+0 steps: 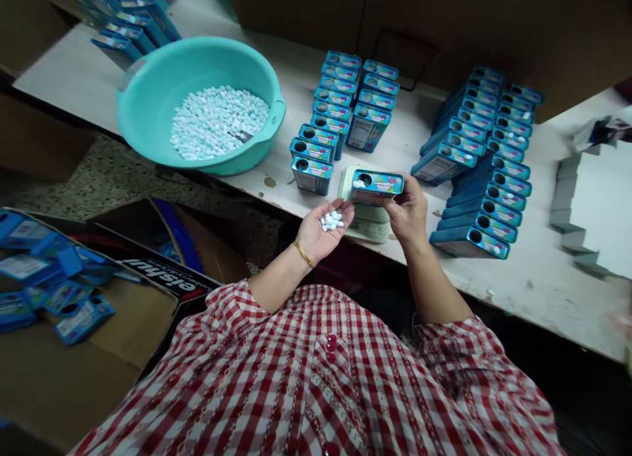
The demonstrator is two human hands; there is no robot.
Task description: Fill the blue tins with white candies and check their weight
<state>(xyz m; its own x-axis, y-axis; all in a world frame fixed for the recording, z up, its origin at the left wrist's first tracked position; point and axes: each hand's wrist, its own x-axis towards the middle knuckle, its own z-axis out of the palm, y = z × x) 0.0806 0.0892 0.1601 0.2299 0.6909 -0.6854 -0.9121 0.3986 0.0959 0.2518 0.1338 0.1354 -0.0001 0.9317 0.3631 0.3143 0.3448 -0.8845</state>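
Observation:
My left hand [323, 231] is palm up with several white candies [332, 220] lying in it, its fingers slightly cupped near the scale. In my right hand [409, 209] is a blue tin [378, 183], gripped at its right end. White candies show at the round hole in the tin's top. The tin is over a pale green scale [368, 227]; whether it touches the scale is hidden. To the left stands a turquoise basin [148, 114] with a heap of white candies [217, 120] and a partly buried metal scoop.
Rows of blue tins [312, 173] stand beyond the scale, with more rows [469, 242] to the right. Further tins [118, 45] are at the far left. A cardboard box [128, 324] at lower left holds loose tins. White stacked pieces [600, 199] lie far right on the table [548, 298].

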